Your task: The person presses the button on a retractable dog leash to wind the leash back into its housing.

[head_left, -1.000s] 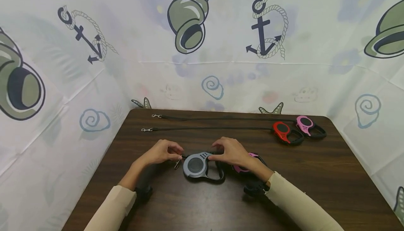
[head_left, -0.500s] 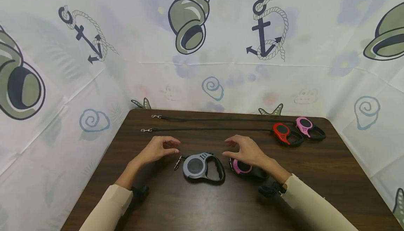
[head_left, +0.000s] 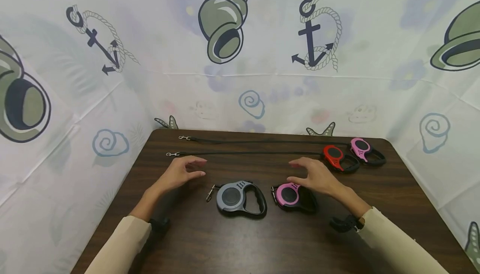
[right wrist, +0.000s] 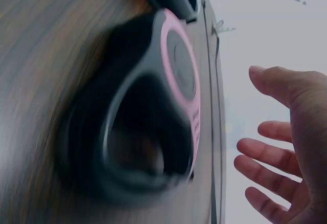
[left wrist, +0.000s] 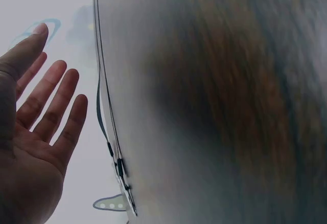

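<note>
A grey retractable dog leash (head_left: 230, 197) with a black handle lies near the table's middle, its metal clip (head_left: 211, 193) at the left. Beside it on the right lies a pink and black retractable leash (head_left: 288, 194), which fills much of the right wrist view. My left hand (head_left: 181, 172) hovers left of and beyond the grey leash, touching nothing, its fingers relaxed and apart in the left wrist view. Above the pink leash's handle is my right hand (head_left: 314, 176), holding nothing; in the right wrist view its fingers (right wrist: 271, 157) are spread.
At the back right lie a red leash (head_left: 333, 153) and another pink leash (head_left: 361, 145). Their black cords (head_left: 247, 153) stretch left across the table to metal clips (head_left: 173, 154). A printed cloth (head_left: 277, 95) rises behind the dark wooden table (head_left: 240, 249).
My hands let go of the grey leash and moved apart, the left one leftward and the right one rightward over the pink leash. The grey leash stays in place.
</note>
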The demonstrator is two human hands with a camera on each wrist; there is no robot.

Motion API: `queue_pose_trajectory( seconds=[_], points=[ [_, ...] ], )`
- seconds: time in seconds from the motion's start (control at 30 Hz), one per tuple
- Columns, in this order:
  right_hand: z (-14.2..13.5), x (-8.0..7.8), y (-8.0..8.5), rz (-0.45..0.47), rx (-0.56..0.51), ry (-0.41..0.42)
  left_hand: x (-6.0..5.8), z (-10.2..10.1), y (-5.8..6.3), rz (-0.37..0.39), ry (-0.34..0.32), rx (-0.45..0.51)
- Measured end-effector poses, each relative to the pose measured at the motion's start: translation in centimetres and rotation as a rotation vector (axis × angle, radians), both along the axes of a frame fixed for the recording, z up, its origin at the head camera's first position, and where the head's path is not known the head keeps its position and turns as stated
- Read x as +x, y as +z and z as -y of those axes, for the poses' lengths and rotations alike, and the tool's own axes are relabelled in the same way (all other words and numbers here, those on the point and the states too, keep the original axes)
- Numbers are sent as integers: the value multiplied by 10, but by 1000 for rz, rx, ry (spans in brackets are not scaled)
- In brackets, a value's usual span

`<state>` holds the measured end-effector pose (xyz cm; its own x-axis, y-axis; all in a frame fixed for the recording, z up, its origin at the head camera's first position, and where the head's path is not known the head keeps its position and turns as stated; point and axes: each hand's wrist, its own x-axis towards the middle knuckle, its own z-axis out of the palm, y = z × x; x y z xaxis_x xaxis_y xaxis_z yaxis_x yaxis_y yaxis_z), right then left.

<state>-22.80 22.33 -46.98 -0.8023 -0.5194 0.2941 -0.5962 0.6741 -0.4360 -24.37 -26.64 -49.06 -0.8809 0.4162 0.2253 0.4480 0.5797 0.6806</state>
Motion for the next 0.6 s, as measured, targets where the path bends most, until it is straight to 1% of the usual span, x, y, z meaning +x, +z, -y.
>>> queue_pose_trajectory(
  seconds=[0.1, 0.27, 0.47, 0.6],
  points=[
    [-14, -1, -2, -19, 20, -16, -1, 5, 0, 1, 17, -11],
    [-35, -2, -3, -21, 30, -30, -4, 14, -2, -6, 54, -60],
    [-59, -1, -4, -53, 29, -45, -9, 24, -4, -55, 72, -72],
    [-73, -2, -6, -83, 22, -37, -10, 31, -5, -90, 87, -86]
  ],
)
